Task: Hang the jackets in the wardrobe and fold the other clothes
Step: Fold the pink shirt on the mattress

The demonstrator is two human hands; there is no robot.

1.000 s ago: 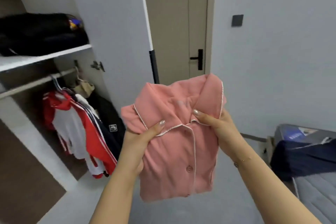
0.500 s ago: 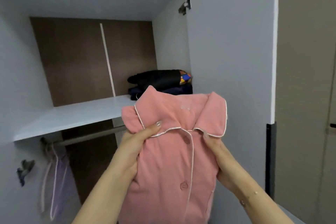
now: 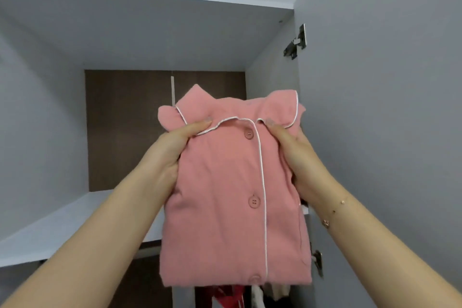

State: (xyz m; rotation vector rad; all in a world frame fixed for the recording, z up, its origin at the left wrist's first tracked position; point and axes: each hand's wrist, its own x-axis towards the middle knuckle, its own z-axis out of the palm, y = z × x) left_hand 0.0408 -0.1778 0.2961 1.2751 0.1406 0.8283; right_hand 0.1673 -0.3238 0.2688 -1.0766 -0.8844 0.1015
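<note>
A folded pink pyjama shirt [image 3: 225, 195] with white piping and pink buttons is held up in front of the open wardrobe. My left hand [image 3: 172, 152] grips its left edge, thumb on the collar. My right hand [image 3: 295, 155] grips the right edge the same way. Behind the shirt runs the wardrobe's white upper shelf [image 3: 62, 227], at about the height of the shirt's lower half. The dark folded clothes seen earlier on that shelf are hidden behind the shirt.
The open wardrobe door [image 3: 387, 132] stands close on the right, with hinges [image 3: 296, 42] at its inner edge. Hanging red and white clothes [image 3: 232, 295] show below the shirt. The wardrobe's brown back panel [image 3: 125, 127] is behind the shelf.
The view has swung from the room to the wardrobe and tilted up. Both hands have lifted the pink shirt higher and closer to the upper shelf, still gripping it.
</note>
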